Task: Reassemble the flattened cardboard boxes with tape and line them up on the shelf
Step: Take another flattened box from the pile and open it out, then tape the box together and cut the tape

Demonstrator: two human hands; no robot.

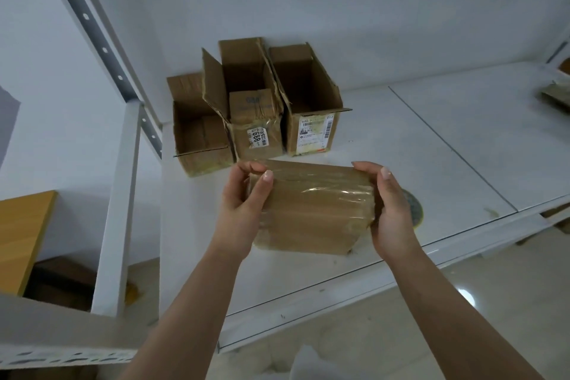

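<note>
- Hands come first: the left hand grips the left end of a brown cardboard box wrapped in shiny clear tape, with its fingers curled round the far edge and its thumb lying on top.
- The right hand grips the right end of the same box, also with curled fingers.
- The taped box is up in the air between both hands, just above the near part of the white metal shelf.
- Its long side runs left to right, from one hand to the other.
- Three open brown cardboard boxes stand in a row at the far left of the shelf, close to each other, with their open tops up.
- The row is just beyond the held box, a bit to the left. The free spot is to the right of the row, so I think the box must go far and right.
- A roll of tape lies on the shelf, partly hidden behind the right hand.
- Both hands are equally near the box, so both can carry it.
</note>
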